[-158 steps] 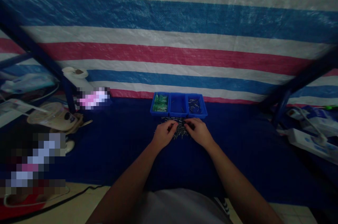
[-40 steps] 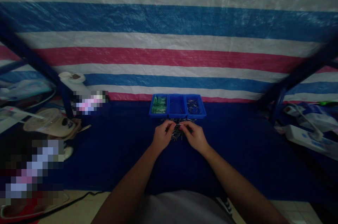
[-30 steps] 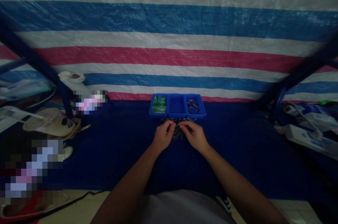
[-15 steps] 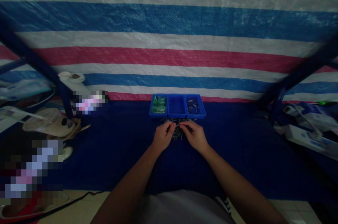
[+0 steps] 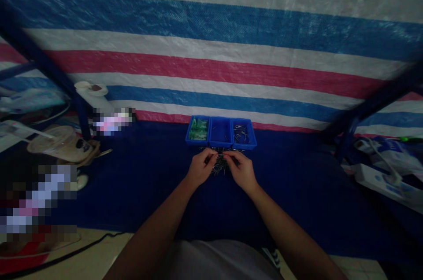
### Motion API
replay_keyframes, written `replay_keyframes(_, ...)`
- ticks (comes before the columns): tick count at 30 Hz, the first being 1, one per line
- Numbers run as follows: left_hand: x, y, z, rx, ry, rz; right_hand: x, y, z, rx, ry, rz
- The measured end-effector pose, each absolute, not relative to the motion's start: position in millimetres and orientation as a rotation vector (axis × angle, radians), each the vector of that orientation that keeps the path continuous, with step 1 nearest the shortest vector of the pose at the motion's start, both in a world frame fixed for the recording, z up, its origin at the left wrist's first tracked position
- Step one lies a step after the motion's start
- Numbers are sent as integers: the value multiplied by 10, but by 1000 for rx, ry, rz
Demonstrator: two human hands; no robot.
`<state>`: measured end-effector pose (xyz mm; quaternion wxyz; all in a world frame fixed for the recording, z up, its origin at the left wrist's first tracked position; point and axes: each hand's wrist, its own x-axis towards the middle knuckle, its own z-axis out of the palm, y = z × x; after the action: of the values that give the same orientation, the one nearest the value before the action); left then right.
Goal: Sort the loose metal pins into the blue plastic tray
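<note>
A heap of small thin metal pins (image 5: 220,166) lies on the dark blue cloth (image 5: 158,192) just in front of three small blue trays. My left hand (image 5: 202,167) and my right hand (image 5: 240,169) hover over the heap, fingertips pinched and nearly meeting, with a thin pin between them. The left tray (image 5: 198,130) holds green pieces, the middle tray (image 5: 220,131) has a few pins, and the right tray (image 5: 243,133) holds several dark pins.
A striped red, white and blue tarp (image 5: 211,51) hangs behind the trays. Dark blue frame bars (image 5: 373,104) slant at both sides. A lidded drink cup (image 5: 62,143) lies at the left. A white power strip (image 5: 383,181) lies at the right.
Both hands have stayed over the pin heap, drawing their pinched fingertips closer together. The view has tilted slightly.
</note>
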<state>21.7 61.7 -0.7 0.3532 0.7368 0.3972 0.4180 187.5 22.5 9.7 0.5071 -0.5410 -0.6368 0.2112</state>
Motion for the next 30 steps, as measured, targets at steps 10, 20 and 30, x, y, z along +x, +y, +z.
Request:
replay_keyframes(10,214,599,74,1969,1002,1020,1880,204,145,-1277,-1520,489)
replay_keyframes(20,237,582,24,1943,1070,997,1902,221,104,-1315,-1536,475)
replay_keyframes(30,251,593,1,1876,1039,1082,1899,226,108,-1318,-1546,478)
